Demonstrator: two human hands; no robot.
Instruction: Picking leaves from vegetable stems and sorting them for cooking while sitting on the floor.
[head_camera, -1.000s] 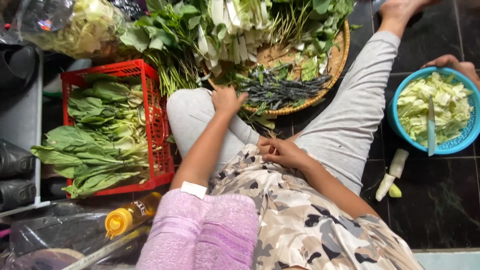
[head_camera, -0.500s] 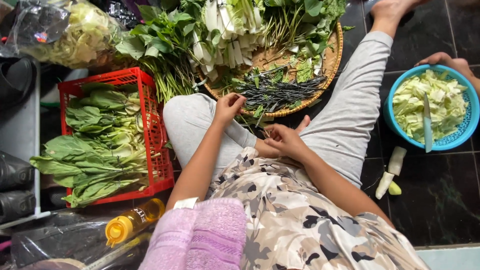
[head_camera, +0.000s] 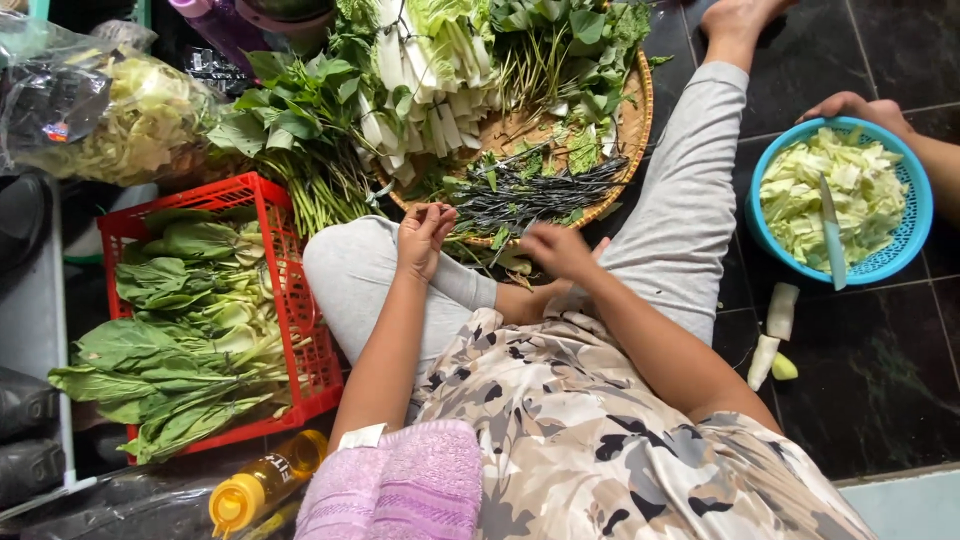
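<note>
My left hand (head_camera: 424, 236) hovers over my bent knee at the near rim of a round woven tray (head_camera: 636, 150). Its fingers are curled and pinched on a thin green stem. My right hand (head_camera: 556, 250) is just to its right, blurred, with its fingers bent over a few green scraps by the tray's edge; whether it holds anything is unclear. A heap of thin dark green stems (head_camera: 530, 190) lies on the tray right beyond both hands. White-stalked greens (head_camera: 430, 90) and leafy bunches (head_camera: 560, 40) fill the tray's far side.
A red plastic crate (head_camera: 288, 300) of broad green leaves stands to my left. A blue basket (head_camera: 915, 235) of chopped cabbage with a knife (head_camera: 832, 235) sits at right, another person's hand (head_camera: 855, 105) on its rim. A yellow bottle (head_camera: 262, 485) and bagged greens (head_camera: 120, 120) lie at left.
Both hands have come up from my lap toward the tray's edge. The right hand has moved right and is now blurred; the left hand stays pinched near the dark stems.
</note>
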